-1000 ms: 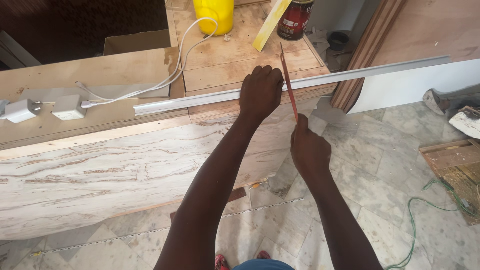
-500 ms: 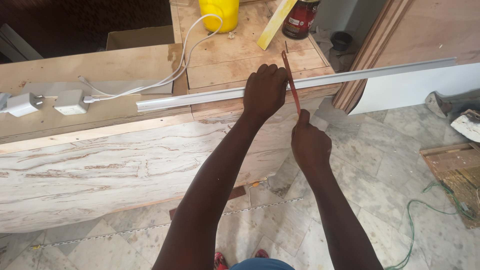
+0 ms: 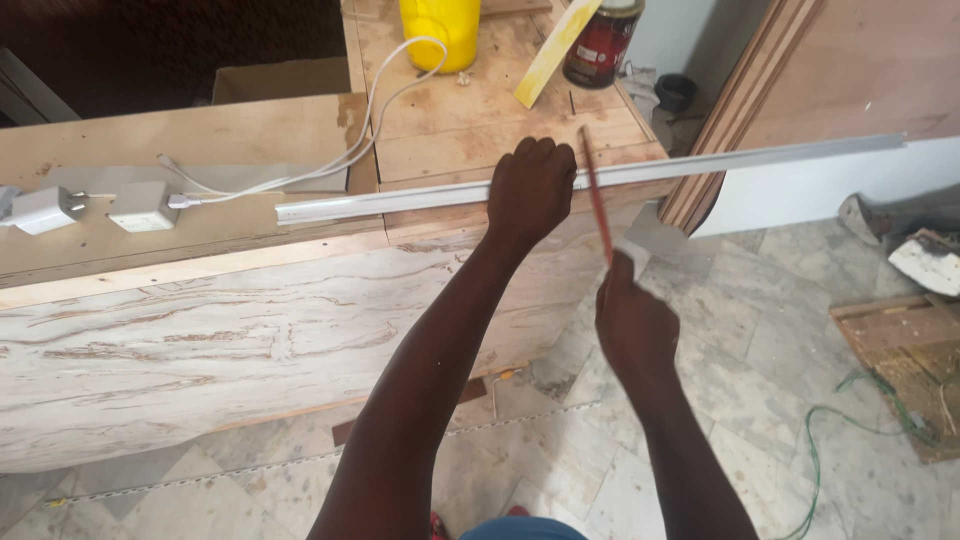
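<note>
Left hand [image 3: 532,190] stays clamped on the long white plastic trunking strip [image 3: 400,201], which lies along the wooden workbench's [image 3: 250,130] front edge, right end overhanging. Right hand [image 3: 632,325], fist closed on the thin red hacksaw blade [image 3: 596,195], has drawn back toward the body since a second ago: a sawing stroke across the strip.

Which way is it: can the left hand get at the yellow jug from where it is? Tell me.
Probably yes. The left hand presses the white strip; only bare plywood benchtop and a white cable lie before the yellow jug, though it must let go.
</note>
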